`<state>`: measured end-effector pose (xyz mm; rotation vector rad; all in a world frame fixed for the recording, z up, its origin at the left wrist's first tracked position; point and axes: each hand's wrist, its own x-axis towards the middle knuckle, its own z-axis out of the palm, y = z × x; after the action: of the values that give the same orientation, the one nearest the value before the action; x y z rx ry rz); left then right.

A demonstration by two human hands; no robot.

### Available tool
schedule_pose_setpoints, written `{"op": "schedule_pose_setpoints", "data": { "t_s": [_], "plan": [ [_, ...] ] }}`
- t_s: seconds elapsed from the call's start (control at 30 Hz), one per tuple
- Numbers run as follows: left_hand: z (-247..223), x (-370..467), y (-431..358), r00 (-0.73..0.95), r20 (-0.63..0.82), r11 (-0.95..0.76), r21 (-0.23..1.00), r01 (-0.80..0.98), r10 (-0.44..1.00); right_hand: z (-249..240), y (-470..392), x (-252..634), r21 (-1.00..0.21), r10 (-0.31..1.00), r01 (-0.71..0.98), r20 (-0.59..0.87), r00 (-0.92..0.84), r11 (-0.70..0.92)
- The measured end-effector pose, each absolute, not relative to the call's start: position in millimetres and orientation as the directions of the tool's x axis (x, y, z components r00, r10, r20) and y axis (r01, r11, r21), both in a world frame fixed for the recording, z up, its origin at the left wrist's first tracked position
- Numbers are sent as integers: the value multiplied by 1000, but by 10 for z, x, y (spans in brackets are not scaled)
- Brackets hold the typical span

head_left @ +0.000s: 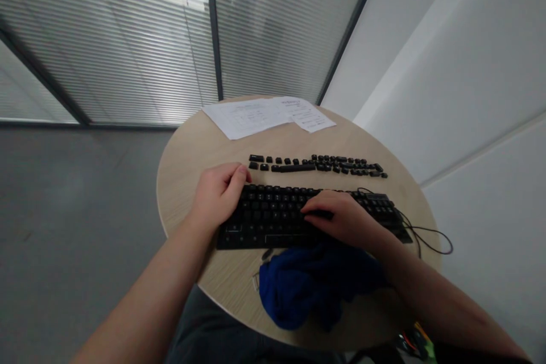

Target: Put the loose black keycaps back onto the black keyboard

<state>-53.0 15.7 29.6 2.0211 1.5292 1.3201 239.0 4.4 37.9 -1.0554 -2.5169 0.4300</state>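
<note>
Bending over mid-frame keyboard [264, 223]: right hand [339, 213], thumb and fingers slightly apart, pinch unclear; left hand [218, 190] curled at its left end, grip unclear. Loose keycaps [297, 168] above. Likely keycap handling; next move calls for steadying, precise fingertips.

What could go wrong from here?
The left hand sits close to the loose keycaps, so a sideways nudge might scatter their rows. The cable loops out at the table's right edge and could snag, perhaps tugging the keyboard. The blue cloth lies bunched near the front edge and might slip off if brushed.
</note>
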Motion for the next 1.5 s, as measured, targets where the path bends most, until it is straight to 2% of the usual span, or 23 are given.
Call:
{"op": "schedule_pose_setpoints", "data": {
  "t_s": [0.2,0.57,0.77,0.93,1.2,1.33,1.5],
  "plan": [
    [285,-533,147,-18,471,-369,716,593,882,323,46,2411,-409,715,600,240,-656,688],
    [258,-546,175,24,459,-380,704,601,888,269,68,2414,-407,667,538,323,-671,738],
    [291,-532,162,32,450,-376,703,604,893,282,45,2397,-304,605,524,354,-713,795],
    [292,-531,166,46,443,-373,687,624,895,265,65,2417,-282,580,507,362,-730,815],
    [269,-538,181,43,438,-370,699,612,898,281,68,2419,-254,555,494,352,-754,832],
    [258,-543,196,65,432,-377,692,616,899,369,41,2413,-248,601,547,310,-737,799],
    [263,-539,197,79,427,-376,676,634,901,366,89,2464,-304,664,598,208,-718,742]
  ]
}}
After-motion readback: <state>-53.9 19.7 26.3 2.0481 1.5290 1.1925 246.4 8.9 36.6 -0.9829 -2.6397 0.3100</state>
